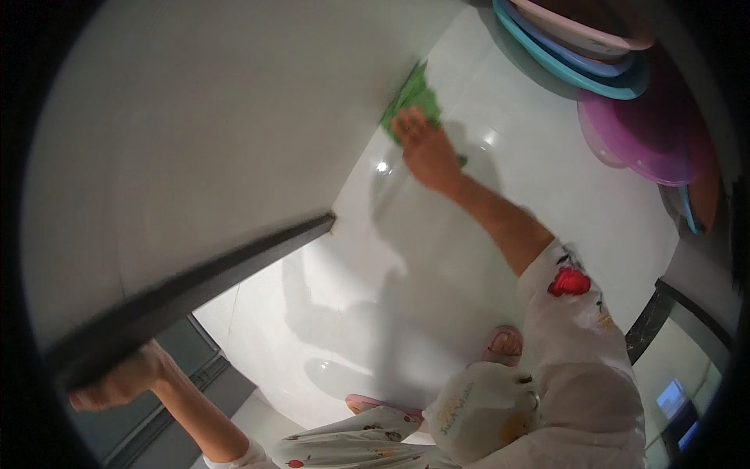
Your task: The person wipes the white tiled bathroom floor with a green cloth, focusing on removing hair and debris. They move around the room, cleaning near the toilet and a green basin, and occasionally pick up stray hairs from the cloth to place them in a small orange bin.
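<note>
My right hand (pixel 428 146) presses a green cloth (pixel 417 97) flat on the glossy white tiled floor (pixel 445 246). The cloth lies along the line where the floor meets the pale wall (pixel 205 129), and a small bit of green shows beyond my wrist. At the lower left, my left hand (pixel 123 378) grips the dark edge trim (pixel 205 275) at the end of that wall. Its fingertips are partly blurred and lie in shadow.
Stacked plastic basins (pixel 577 76) stand at the upper right, with a pink-purple basin (pixel 656 140) beside them. A dark-framed glossy panel (pixel 644 322) is at the right. Pink slippers (pixel 504 346) are on my feet. A framed sliding-door track (pixel 176 404) runs at lower left.
</note>
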A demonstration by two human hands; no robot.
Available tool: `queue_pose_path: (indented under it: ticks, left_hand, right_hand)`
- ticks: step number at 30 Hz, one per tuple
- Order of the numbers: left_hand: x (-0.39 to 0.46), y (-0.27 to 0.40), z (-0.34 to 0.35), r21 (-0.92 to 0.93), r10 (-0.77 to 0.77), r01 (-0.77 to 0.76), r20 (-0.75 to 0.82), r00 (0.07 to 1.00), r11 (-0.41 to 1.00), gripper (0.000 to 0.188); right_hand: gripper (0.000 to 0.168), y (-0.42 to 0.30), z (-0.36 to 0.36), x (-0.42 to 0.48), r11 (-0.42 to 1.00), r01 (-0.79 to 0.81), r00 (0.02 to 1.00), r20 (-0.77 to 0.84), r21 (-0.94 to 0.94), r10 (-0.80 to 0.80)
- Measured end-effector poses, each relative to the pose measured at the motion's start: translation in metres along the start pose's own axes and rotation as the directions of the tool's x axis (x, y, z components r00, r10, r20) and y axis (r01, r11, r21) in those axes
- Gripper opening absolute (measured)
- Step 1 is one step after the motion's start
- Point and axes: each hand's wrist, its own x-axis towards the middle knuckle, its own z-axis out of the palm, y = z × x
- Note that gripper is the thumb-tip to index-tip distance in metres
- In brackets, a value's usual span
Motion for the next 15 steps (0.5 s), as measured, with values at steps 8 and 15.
queue_pose_path:
  ticks: [8, 15]
  left_hand:
    - [0.004, 0.016, -0.019, -0.594, -0.711, 0.774, 0.447, 0.543, 0.218, 0.047]
    - [-0.035, 0.013, -0.065, -0.540, -0.453, 0.743, 0.590, 0.669, 0.395, 0.039]
  right_hand:
    - [0.050, -0.206, 0.005, -0.138, 0.826, 0.399, 0.863, 0.140, 0.398, -0.485]
    - [0.040, -0.175, 0.018, -0.140, 0.867, 0.268, 0.943, 0.067, 0.420, -0.324]
